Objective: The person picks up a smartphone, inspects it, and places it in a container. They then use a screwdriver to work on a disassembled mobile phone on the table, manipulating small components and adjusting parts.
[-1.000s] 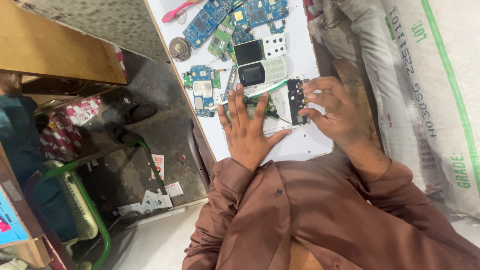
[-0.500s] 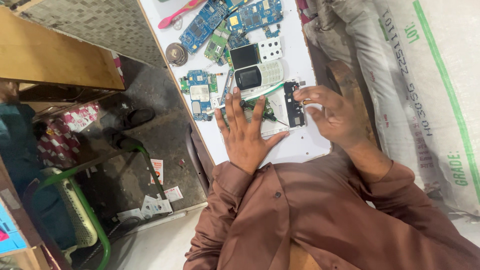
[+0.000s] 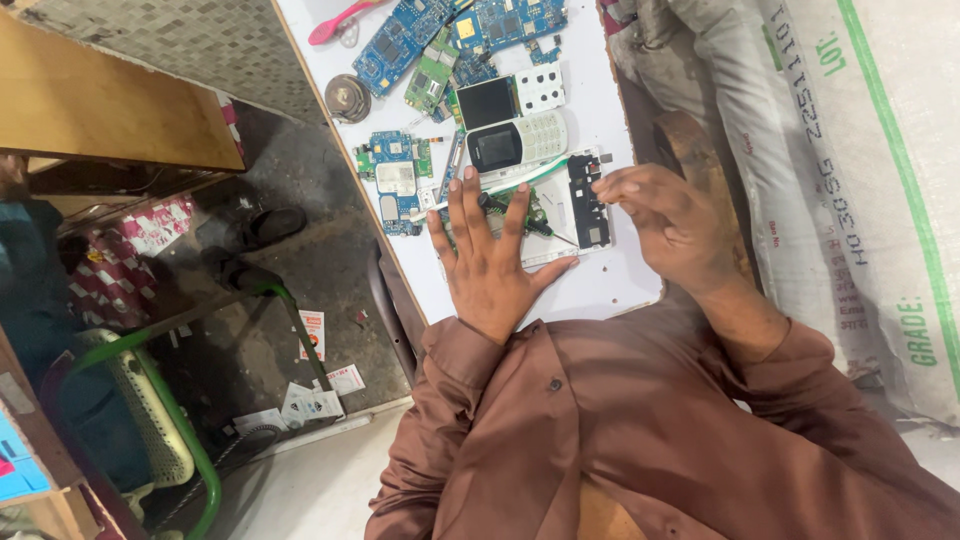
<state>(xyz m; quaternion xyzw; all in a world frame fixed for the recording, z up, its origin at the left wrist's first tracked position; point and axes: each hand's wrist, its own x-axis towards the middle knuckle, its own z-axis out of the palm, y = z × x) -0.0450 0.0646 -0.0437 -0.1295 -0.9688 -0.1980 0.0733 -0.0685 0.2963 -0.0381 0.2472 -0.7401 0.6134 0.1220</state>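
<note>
L hand (image 3: pixel 492 262) flat, fingers spread on 1 green board (image 3: pixel 520 212); R hand (image 3: pixel 668 222) loosely curled, empty, beside 1 phone (image 3: pixel 520 143)

Left hand (image 3: pixel 492 262): flat on the green circuit board (image 3: pixel 528 212), fingers spread.
Right hand (image 3: pixel 672 222): fingertips pinched together, just beside the black phone frame (image 3: pixel 587 200).
Desk (image 3: pixel 610 280): white, keypad phone (image 3: pixel 518 142) above the hands.

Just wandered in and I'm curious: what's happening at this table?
A person in a brown shirt is taking apart small phones on a white table. The left hand lies flat, pressing a green circuit board down. The right hand hovers beside a black phone part. A silver keypad phone and blue circuit boards lie beyond.
</note>
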